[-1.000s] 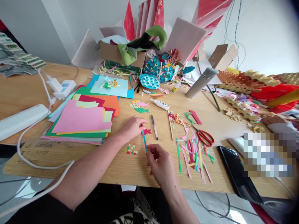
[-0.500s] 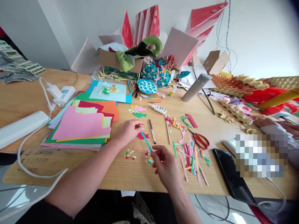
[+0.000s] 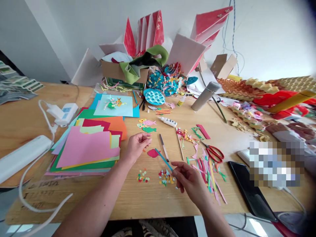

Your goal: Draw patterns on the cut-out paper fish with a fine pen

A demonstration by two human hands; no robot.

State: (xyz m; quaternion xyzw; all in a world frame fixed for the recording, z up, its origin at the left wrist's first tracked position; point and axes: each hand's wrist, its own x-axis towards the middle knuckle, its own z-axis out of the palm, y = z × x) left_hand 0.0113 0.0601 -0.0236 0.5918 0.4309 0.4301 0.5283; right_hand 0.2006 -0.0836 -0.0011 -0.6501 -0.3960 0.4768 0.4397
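My right hand [image 3: 186, 176] pinches one end of a thin blue paper strip [image 3: 163, 159] between thumb and fingers. The strip's free end points up and left, beside a red paper fish [image 3: 153, 153] on the table. Left of that fish, my left hand [image 3: 137, 146] is closed, thumb against fingertips; whether anything small is between them I cannot make out. Below lie small paper dots [image 3: 143, 176] and little paper triangles [image 3: 167, 178], the latter close to my right fingers. A pen [image 3: 163, 147] lies just beyond the strip. Decorated paper fish [image 3: 148, 122] rest farther back.
Coloured paper sheets [image 3: 86, 148] are stacked at left. Red-handled scissors [image 3: 215, 153], cut paper strips [image 3: 209, 177] and a black phone [image 3: 249, 187] lie at right. A white glue bottle [image 3: 169, 121], wooden stick [image 3: 180, 144] and grey flask [image 3: 206, 96] are farther back. Another person's hand [image 3: 302, 130] shows at far right.
My right hand has drawn right and toward me with the blue strip, away from my left hand, uncovering more of the triangles. The view has shifted slightly.
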